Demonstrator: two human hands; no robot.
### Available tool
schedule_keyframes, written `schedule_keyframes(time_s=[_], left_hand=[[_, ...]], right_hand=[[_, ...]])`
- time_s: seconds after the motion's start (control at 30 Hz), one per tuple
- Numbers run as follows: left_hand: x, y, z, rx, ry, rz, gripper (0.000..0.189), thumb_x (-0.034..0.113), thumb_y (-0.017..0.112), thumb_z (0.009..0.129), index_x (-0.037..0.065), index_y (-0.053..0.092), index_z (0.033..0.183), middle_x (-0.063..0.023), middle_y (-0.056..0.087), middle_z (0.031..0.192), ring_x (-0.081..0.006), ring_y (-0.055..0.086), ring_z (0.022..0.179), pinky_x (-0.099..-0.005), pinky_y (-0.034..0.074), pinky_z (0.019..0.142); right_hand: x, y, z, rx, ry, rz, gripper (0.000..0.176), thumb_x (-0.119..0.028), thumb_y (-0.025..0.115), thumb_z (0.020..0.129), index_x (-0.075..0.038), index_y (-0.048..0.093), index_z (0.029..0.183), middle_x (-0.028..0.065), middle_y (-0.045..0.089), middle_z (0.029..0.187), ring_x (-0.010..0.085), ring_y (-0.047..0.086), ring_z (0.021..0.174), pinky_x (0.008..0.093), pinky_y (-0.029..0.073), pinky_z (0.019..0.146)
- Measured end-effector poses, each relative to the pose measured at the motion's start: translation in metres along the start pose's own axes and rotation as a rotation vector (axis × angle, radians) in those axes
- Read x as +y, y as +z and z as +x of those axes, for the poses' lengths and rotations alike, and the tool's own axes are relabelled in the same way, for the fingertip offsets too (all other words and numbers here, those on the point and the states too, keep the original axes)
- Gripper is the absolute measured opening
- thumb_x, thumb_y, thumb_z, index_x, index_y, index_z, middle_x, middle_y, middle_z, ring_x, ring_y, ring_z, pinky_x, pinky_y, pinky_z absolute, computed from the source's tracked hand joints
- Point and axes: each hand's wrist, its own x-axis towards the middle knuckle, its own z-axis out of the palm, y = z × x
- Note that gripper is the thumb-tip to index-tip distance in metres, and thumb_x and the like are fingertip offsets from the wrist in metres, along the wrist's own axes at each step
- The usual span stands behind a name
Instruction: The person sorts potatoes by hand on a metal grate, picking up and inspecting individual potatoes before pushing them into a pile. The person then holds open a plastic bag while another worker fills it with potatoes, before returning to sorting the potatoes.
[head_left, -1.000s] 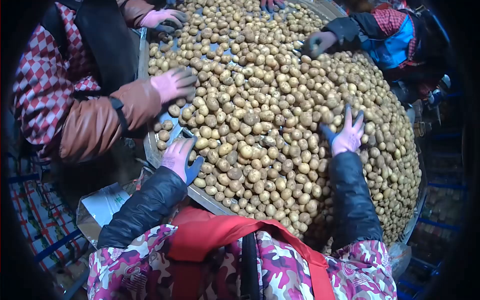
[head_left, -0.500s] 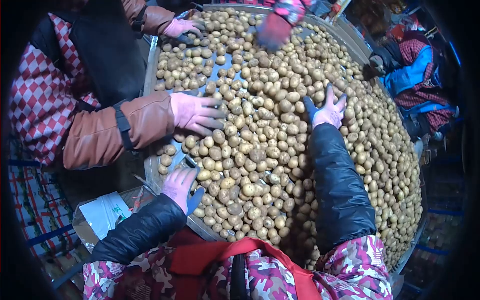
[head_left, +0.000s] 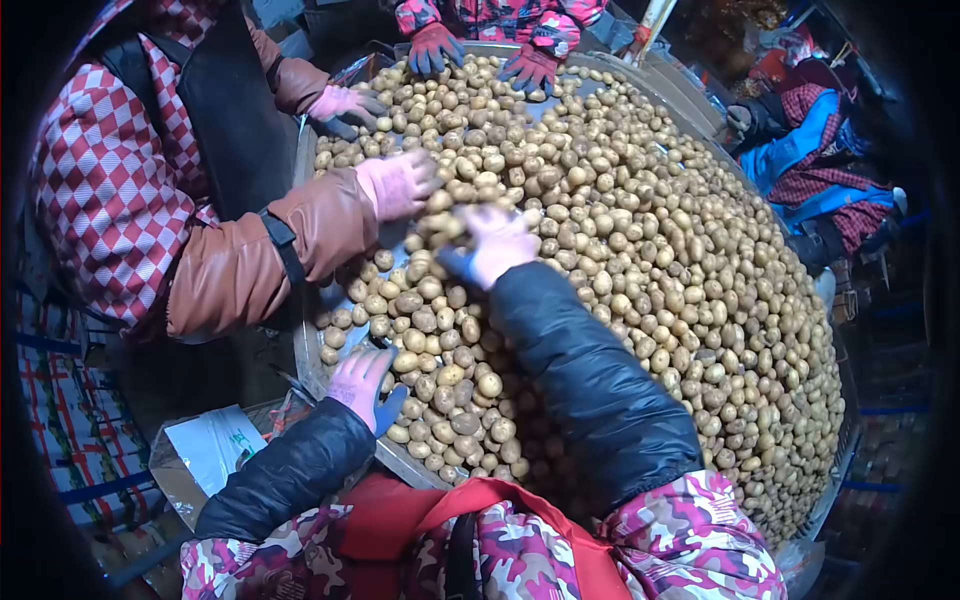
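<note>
Potatoes [head_left: 640, 260] are heaped over a large metal-edged table [head_left: 310, 345]. My left hand [head_left: 362, 385], in a pink glove with dark fingertips, rests at the near left rim among potatoes, fingers stretched out and thumb apart. My right hand [head_left: 498, 245], gloved alike, lies on the potatoes in the middle left, thumb and fingers apart against several of them; its fingertips are blurred. Just beyond it is the gloved hand [head_left: 398, 185] of a person on the left, with potatoes between the two. A dark narrow object, partly hidden, lies by my left fingertips.
That person's other hand [head_left: 345, 105] is at the far left rim. Red gloved hands [head_left: 530, 68] of another person touch potatoes at the far edge. A person in blue and red checks [head_left: 820, 150] is at the right. A cardboard box [head_left: 205, 455] stands at lower left.
My right hand has swept left across the heap, from the middle toward the left person's hand, pushing potatoes. My left hand stays at the rim. The red gloved hands have drawn back.
</note>
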Motion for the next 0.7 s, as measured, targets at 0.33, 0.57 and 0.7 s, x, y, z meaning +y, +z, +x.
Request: schedule_keyframes(time_s=[0.33,0.57,0.7], left_hand=[[-0.002,0.004,-0.006,0.149,0.002,-0.034,0.066,0.023,0.075,0.082,0.003,0.052,0.141,-0.0246,0.059,0.134,-0.0428,0.055,0.126,-0.0498,0.043,0.110],[-0.004,0.004,-0.006,0.212,0.021,-0.093,0.060,0.027,0.075,0.085,0.002,0.056,0.136,-0.0211,0.062,0.130,-0.0401,0.057,0.121,-0.0507,0.045,0.105],[-0.002,-0.002,-0.006,0.126,0.024,-0.097,0.063,0.026,0.076,0.084,0.001,0.055,0.138,-0.0241,0.060,0.132,-0.0424,0.056,0.123,-0.0511,0.044,0.107]], right_hand=[[-0.084,0.027,-0.105,-0.162,-0.220,-0.087,0.067,-0.050,0.071,0.086,-0.023,0.053,0.145,0.0109,0.047,0.151,0.0423,0.035,0.145,0.0736,0.028,0.110],[-0.044,-0.010,-0.224,-0.167,-0.472,-0.018,0.064,-0.047,0.070,0.090,-0.018,0.054,0.144,0.0130,0.046,0.152,0.0438,0.041,0.139,0.0723,0.028,0.109],[0.012,-0.023,-0.298,-0.174,-0.216,-0.088,0.076,-0.054,0.075,0.082,-0.019,0.054,0.146,0.0194,0.043,0.153,0.0473,0.041,0.138,0.0721,0.026,0.110]])
